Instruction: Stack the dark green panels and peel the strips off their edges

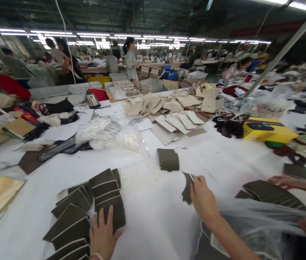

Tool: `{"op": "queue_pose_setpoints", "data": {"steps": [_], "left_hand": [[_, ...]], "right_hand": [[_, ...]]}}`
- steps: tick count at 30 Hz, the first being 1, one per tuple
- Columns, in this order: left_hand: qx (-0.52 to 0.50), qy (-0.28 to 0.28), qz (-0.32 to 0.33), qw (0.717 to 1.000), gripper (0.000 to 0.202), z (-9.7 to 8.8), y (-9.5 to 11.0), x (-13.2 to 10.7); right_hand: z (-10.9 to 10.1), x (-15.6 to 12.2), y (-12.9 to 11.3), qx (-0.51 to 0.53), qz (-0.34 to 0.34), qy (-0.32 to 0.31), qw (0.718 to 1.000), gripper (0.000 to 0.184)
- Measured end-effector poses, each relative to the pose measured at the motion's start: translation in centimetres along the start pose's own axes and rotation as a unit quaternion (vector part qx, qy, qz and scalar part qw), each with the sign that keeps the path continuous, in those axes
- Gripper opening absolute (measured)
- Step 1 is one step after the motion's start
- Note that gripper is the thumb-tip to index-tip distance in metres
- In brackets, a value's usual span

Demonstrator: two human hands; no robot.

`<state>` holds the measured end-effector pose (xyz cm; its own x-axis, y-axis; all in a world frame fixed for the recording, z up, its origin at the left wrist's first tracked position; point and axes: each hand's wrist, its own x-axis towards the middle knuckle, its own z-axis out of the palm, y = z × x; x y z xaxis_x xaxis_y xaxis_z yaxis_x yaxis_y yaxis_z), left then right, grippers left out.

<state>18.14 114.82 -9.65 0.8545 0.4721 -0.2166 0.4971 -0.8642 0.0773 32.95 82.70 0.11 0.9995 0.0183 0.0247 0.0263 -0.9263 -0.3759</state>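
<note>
1. Left hand (103,236): I have it palm down on the fanned dark panels (73,225), at their right side. Grip: fingers spread and extended, laid over the material.
2. Right hand (203,196): I have its fingers closed on the right edge of 1 small dark piece (187,189). I cannot tell whether this piece touches the white table surface (150,216).
3. Centre: I see 1 curved dark stack (169,160) beyond and left of the right hand, apart from both hands.
4. Far side: I see crumpled clear plastic (109,133) to the left, pale flat pieces (180,122) near the middle and 1 yellow box (268,130) to the right.
5. Right side: I observe 1 co-worker's hand (291,181) at the dark curved panels (274,195), near a clear plastic sheet (250,213).
</note>
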Motion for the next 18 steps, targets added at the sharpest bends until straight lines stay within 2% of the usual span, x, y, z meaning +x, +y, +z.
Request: {"op": "queue_pose_setpoints", "data": {"steps": [3,5,8,10,13,15,17,18], "left_hand": [[0.065,-0.07,0.021,0.995,0.083,2.3,-0.6,0.5],[0.069,-0.087,0.031,0.993,0.079,2.8,-0.2,0.6],[0.07,-0.079,0.038,0.994,0.067,2.6,0.2,1.1],[0.065,-0.078,0.045,0.994,0.058,2.0,-0.4,1.9],[0.061,-0.054,0.038,0.996,0.05,0.3,-2.0,3.8],[0.062,-0.031,0.016,0.997,0.053,-0.8,-2.2,4.9],[0.053,-0.023,-0.002,0.998,0.051,-1.4,-0.5,5.5],[0.043,-0.022,-0.001,0.999,0.046,-1.4,1.2,5.6]], "right_hand": [[2.5,6.8,-0.8,-0.043,0.049,0.026,0.998,0.029],[4.9,9.9,-1.9,-0.039,0.056,0.024,0.997,0.027],[8.5,12.4,-3.8,-0.002,0.025,-0.011,1.0,0.033],[10.4,12.6,-5.0,0.033,-0.004,-0.037,0.999,0.039],[12.3,9.9,-6.8,0.083,-0.032,-0.073,0.993,0.038],[12.5,5.8,-7.5,0.11,-0.048,-0.114,0.986,0.031],[11.9,0.6,-8.0,0.128,-0.075,-0.176,0.973,0.021],[11.6,-2.1,-8.2,0.132,-0.081,-0.201,0.967,0.018]]}}
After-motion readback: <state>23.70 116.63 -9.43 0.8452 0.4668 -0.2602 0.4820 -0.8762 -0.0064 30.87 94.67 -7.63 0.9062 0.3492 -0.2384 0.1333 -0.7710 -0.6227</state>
